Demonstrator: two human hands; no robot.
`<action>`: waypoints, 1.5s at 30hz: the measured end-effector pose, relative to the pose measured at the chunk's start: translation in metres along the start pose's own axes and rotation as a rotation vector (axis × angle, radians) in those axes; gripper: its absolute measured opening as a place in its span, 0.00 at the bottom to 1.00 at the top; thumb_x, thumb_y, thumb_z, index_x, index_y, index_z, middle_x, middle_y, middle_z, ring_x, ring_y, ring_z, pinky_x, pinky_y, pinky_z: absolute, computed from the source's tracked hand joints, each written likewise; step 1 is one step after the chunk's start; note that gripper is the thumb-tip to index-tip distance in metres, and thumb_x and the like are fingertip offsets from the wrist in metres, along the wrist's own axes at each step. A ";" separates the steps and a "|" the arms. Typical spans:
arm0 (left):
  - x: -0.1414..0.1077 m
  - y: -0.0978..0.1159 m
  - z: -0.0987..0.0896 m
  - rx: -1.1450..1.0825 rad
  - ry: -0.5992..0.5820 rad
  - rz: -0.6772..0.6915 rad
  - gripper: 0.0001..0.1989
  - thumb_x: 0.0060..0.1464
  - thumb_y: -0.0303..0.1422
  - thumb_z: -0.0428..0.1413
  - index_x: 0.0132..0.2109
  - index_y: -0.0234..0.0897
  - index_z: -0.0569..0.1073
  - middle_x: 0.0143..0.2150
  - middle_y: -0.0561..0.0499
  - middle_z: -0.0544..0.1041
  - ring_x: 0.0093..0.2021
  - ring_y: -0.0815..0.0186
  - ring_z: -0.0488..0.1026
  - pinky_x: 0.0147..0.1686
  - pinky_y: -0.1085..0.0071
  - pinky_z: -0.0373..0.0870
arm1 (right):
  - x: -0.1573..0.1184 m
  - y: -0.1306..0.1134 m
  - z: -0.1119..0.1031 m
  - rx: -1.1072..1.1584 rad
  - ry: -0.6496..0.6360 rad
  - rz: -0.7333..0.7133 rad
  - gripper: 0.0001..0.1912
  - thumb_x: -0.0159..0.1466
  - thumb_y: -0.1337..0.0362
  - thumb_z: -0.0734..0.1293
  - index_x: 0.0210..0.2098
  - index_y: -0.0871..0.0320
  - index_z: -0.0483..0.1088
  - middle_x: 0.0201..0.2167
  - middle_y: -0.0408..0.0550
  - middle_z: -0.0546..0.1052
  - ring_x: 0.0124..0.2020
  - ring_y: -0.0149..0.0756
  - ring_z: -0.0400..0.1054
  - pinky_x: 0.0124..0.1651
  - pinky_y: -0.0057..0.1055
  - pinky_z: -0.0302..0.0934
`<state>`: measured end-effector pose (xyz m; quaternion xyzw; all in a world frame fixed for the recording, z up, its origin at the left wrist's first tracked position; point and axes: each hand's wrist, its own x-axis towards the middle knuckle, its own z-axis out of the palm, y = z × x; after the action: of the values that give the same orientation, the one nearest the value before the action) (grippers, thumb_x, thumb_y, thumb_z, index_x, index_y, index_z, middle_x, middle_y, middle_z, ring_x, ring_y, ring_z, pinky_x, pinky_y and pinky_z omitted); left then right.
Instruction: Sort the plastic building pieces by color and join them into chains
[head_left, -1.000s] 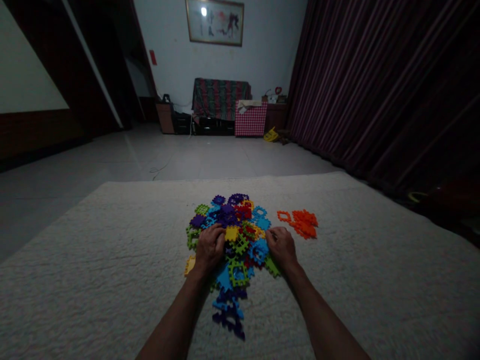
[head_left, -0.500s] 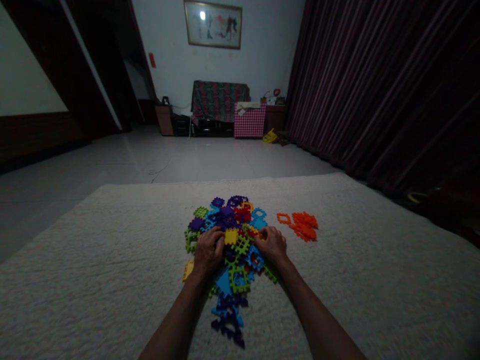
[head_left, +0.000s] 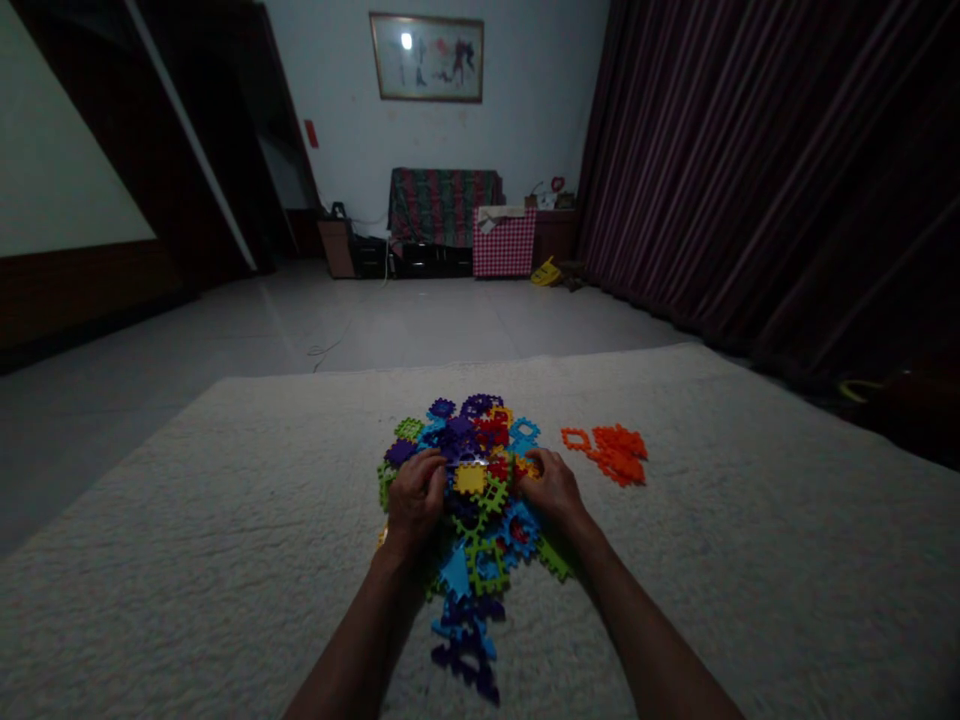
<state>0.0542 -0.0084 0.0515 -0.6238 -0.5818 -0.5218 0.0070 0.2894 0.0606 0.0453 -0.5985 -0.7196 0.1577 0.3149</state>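
Observation:
A pile of flat plastic building pieces with toothed edges [head_left: 489, 565], in purple, blue, green, yellow and red, lies between my hands. My left hand [head_left: 414, 497] is closed at the pile's left side, its fingertips pinching a thin purple piece [head_left: 469, 463] seen nearly edge-on. A yellow square piece [head_left: 471, 480] lies just below that. My right hand [head_left: 553, 491] is closed at the pile's right side, thumb and fingers on a yellow-orange piece [head_left: 529, 468] partly hidden by them. Purple and blue pieces [head_left: 466, 655] trail toward me between my forearms.
A separate heap of orange pieces [head_left: 621, 455] lies to the right, with one orange frame piece [head_left: 576, 439] beside it. Everything rests on a cream textured mat [head_left: 225, 520]. Beyond are a tiled floor [head_left: 420, 325], low cabinets with cloth covers [head_left: 504, 248] and a dark curtain [head_left: 697, 180].
A thin purple piece now shows at my left fingertips, above the yellow square. My right hand stays on the pile's right side. The whole view has shifted slightly.

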 end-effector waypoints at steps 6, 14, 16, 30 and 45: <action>0.008 -0.018 -0.020 -0.034 0.143 -0.283 0.13 0.55 0.37 0.52 0.40 0.38 0.79 0.41 0.47 0.82 0.43 0.60 0.78 0.47 0.65 0.73 | 0.008 0.015 0.008 0.370 0.051 -0.073 0.23 0.51 0.63 0.62 0.46 0.59 0.72 0.43 0.52 0.76 0.41 0.40 0.71 0.45 0.37 0.67; 0.005 -0.039 -0.019 -0.059 0.180 -0.606 0.17 0.52 0.40 0.52 0.41 0.37 0.80 0.38 0.48 0.82 0.39 0.60 0.77 0.41 0.68 0.72 | 0.011 0.025 0.000 0.392 0.359 0.019 0.20 0.59 0.58 0.60 0.46 0.60 0.73 0.47 0.57 0.76 0.44 0.42 0.72 0.46 0.38 0.68; 0.007 -0.039 -0.018 -0.039 0.175 -0.619 0.17 0.51 0.40 0.52 0.40 0.38 0.81 0.39 0.48 0.83 0.39 0.59 0.77 0.43 0.67 0.71 | 0.012 0.034 -0.005 0.318 0.397 0.070 0.21 0.60 0.59 0.59 0.47 0.60 0.73 0.47 0.58 0.76 0.44 0.43 0.71 0.49 0.40 0.66; 0.008 -0.040 -0.018 -0.003 0.172 -0.658 0.18 0.49 0.41 0.52 0.40 0.38 0.81 0.41 0.47 0.83 0.42 0.57 0.78 0.48 0.64 0.71 | 0.020 0.054 -0.024 0.076 0.343 0.027 0.18 0.62 0.65 0.56 0.41 0.59 0.76 0.41 0.54 0.80 0.43 0.43 0.72 0.47 0.36 0.64; 0.008 -0.042 -0.017 0.038 0.154 -0.644 0.18 0.49 0.42 0.53 0.41 0.38 0.81 0.42 0.47 0.82 0.42 0.56 0.78 0.48 0.64 0.71 | 0.051 0.094 -0.063 -0.542 0.042 -0.183 0.13 0.67 0.63 0.60 0.44 0.52 0.75 0.52 0.50 0.77 0.54 0.47 0.61 0.57 0.50 0.47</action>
<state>0.0109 0.0005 0.0399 -0.3664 -0.7566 -0.5318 -0.1027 0.3972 0.1223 0.0488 -0.5964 -0.7800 -0.0818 0.1711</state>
